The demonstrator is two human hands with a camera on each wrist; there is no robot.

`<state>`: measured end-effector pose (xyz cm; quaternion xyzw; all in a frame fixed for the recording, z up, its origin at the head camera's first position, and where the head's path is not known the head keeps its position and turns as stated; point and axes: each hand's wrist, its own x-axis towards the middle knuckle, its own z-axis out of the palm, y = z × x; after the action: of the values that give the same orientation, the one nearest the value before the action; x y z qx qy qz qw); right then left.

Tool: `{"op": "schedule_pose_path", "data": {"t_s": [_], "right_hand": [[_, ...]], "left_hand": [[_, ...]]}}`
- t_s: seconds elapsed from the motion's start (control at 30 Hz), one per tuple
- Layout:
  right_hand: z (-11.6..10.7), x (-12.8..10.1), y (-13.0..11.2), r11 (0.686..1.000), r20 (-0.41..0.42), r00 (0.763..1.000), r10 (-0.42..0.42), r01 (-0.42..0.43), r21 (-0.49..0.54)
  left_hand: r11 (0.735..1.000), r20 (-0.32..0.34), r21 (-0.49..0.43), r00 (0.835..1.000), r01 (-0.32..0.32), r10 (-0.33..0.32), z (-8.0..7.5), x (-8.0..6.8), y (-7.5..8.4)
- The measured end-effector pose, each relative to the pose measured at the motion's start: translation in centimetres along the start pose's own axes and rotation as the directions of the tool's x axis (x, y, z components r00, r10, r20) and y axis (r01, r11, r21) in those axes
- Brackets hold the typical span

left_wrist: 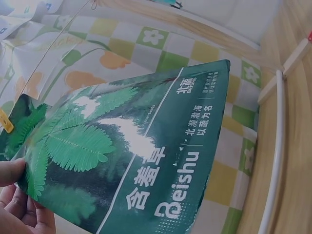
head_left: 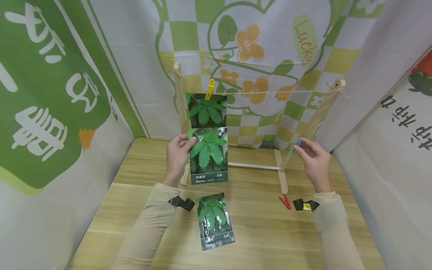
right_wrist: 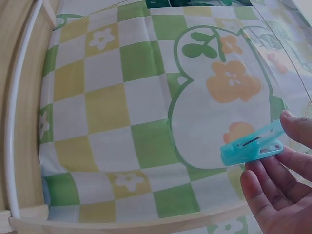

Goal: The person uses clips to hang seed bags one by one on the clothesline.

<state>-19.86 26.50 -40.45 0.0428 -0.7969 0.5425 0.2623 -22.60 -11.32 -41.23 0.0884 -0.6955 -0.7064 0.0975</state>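
My left hand [head_left: 178,150] pinches the upper left edge of a green seed packet [head_left: 209,154] printed with fern-like leaves and holds it upright above the table; the same packet [left_wrist: 131,161] fills the left wrist view. My right hand [head_left: 312,155] pinches a light blue clothespin [head_left: 297,143] near the rack's right post; the right wrist view shows the clothespin [right_wrist: 253,147] between thumb and fingers. Another packet [head_left: 206,109] hangs from the string [head_left: 276,92] by a yellow clothespin [head_left: 210,89]. A third packet [head_left: 215,220] lies flat on the table.
A wooden rack [head_left: 316,120] with two posts and a white crossbar [head_left: 253,166] stands at the back of the wooden table [head_left: 263,232]. A red clothespin [head_left: 285,201] lies by the right post's foot. Printed fabric walls close in on three sides.
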Motion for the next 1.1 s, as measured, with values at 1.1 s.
{"op": "schedule_pose_path", "data": {"t_s": [1.1], "right_hand": [[2.3, 4.0, -4.3, 0.961, 0.039, 0.965, -0.258, 0.252, 0.11]], "left_hand": [[0.998, 0.022, -0.038, 0.998, -0.051, 0.052, 2.4, 0.5, 1.3]]}}
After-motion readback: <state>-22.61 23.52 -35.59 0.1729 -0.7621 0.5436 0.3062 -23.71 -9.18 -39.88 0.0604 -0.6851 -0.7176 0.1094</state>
